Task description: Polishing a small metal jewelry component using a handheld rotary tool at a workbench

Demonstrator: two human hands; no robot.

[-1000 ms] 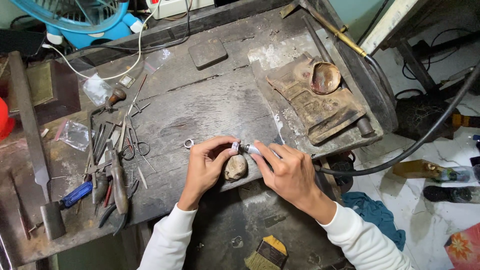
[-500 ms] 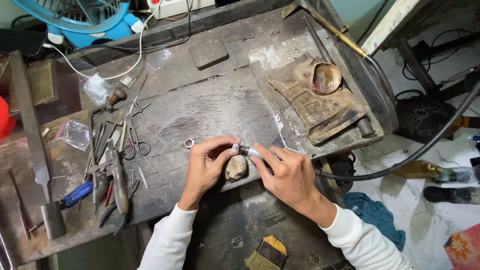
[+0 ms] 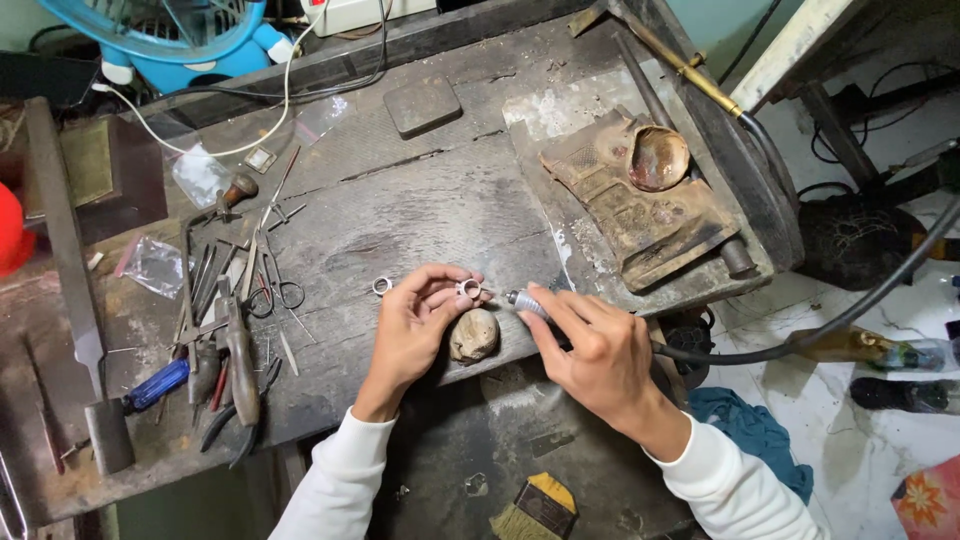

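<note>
Left hand (image 3: 415,325) pinches a small silver ring (image 3: 469,290) btwn thumb & fingertips, fingers closed on it, holding it just above a rounded tan peg (image 3: 474,335) that sticks out from the front edge of the desk (image 3: 430,210). Right hand (image 3: 595,350) is wrapped tight around a rotary tool handpiece (image 3: 527,303), metal tip aimed at the ring, just beside it; can't tell if tip touches. Thick black hose (image 3: 800,335) runs from the handpiece off to the right. 2nd silver ring (image 3: 381,286) lies flat on the desk, just left of the left hand, apart from it. Further left: a clutter of hand tools incl. pliers (image 3: 240,365), small scissors (image 3: 275,285), a blue-handled screwdriver (image 3: 155,385) & a long flat file (image 3: 65,240). Small clear plastic bags (image 3: 155,265) sit near the tools. Right part of desk carries a scorched brown block (image 3: 640,215) w/ a shallow round dish (image 3: 658,158) on it. Dark rectangular block (image 3: 422,103) lies toward the back. Blue fan (image 3: 180,35) stands at the back left. Brush (image 3: 535,510) w/ yellow-tan bristles lies below the desk edge, btwn the white sleeves.
</note>
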